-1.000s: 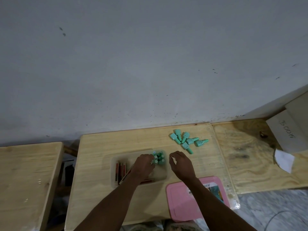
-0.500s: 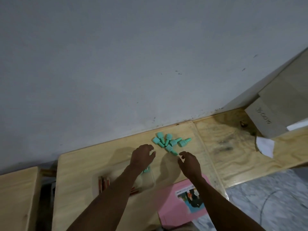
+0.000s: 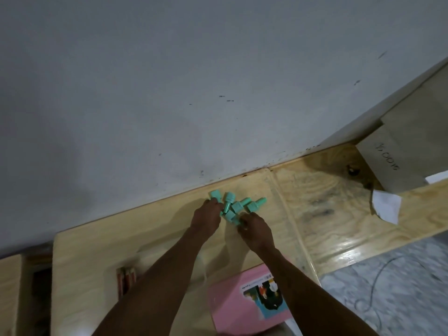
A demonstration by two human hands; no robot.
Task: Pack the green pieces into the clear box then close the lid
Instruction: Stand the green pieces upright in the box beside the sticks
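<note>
A pile of several mint-green pieces (image 3: 238, 205) lies on the wooden table (image 3: 101, 241) near the wall. My left hand (image 3: 206, 217) rests on the pile's left side with its fingertips down among the pieces; its grip is hidden. My right hand (image 3: 254, 229) is at the pile's near edge, fingers pinched around one green piece (image 3: 235, 222). The clear box (image 3: 145, 260) sits nearer to me, mostly hidden under my left forearm, with red-brown sticks (image 3: 126, 280) in its left end. The pink lid (image 3: 232, 304) lies flat at the table's near edge.
A second plywood surface (image 3: 339, 214) joins on the right, carrying a cardboard box (image 3: 390, 161) and a white paper scrap (image 3: 386, 207). Another wooden table (image 3: 9, 297) stands to the left across a gap. A cable (image 3: 378, 287) lies on the marble floor.
Both hands moved from the clear box out to the green pile; the left hand now touches the pieces and the right has closed on one. The camera tilted and shifted.
</note>
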